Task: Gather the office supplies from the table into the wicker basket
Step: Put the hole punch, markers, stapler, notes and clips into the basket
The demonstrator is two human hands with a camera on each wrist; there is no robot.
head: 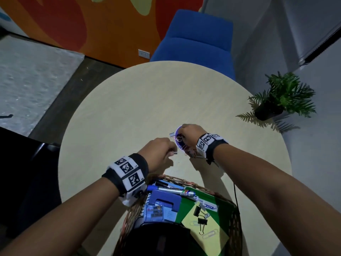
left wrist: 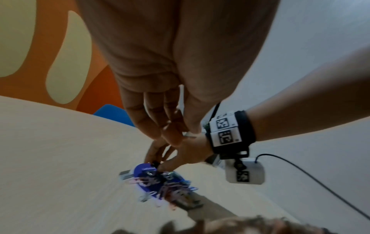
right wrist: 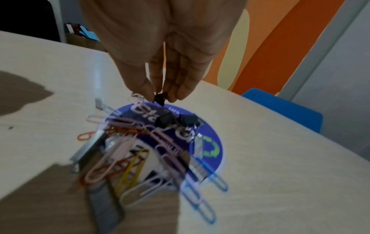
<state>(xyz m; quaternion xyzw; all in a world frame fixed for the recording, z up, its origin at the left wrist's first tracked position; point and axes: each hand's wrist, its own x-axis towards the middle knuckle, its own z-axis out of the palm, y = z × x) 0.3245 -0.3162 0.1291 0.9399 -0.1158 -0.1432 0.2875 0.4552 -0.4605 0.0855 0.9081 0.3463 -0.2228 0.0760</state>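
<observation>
A blue round disc (head: 177, 143) (right wrist: 210, 137) lies mid-table under a heap of coloured paper clips (right wrist: 128, 152) (left wrist: 170, 188), staple strips (right wrist: 88, 147) and two black binder clips (right wrist: 165, 121). My right hand (head: 190, 133) (right wrist: 160, 95) hovers over the disc's far edge and pinches a small black binder clip (right wrist: 159, 99) between thumb and fingertips. My left hand (head: 172, 151) (left wrist: 180, 134) is just left of the disc, fingers curled around a small silvery piece (left wrist: 190, 134), maybe a staple strip. The wicker basket (head: 238, 224) sits at the near edge, holding markers, a green folder, a yellow note and binder clips.
The round pale table (head: 147, 100) is bare beyond the disc. A potted plant (head: 276, 100) stands at its right edge, and a blue chair (head: 197, 39) is behind the far edge. A black cable (head: 236, 196) hangs from my right wrist near the basket.
</observation>
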